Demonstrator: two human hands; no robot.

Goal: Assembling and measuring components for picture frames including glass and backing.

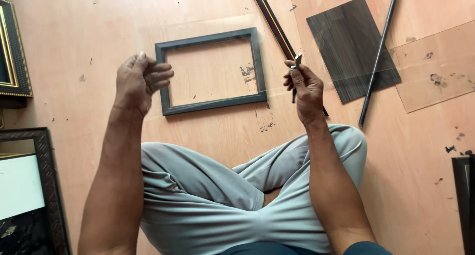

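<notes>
Hands raised above crossed legs: left hand (141,79) pinches the glass pane's (213,29) edge, fingers curled; right hand (303,86) grips a small metal tool (296,62), just beyond its fingertips a dark frame (210,72).

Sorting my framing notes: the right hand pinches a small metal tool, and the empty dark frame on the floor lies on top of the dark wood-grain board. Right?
Not quite. In the head view the empty dark frame lies on the bare floor, apart from the dark wood-grain board. The right hand does pinch a small metal tool.
</notes>
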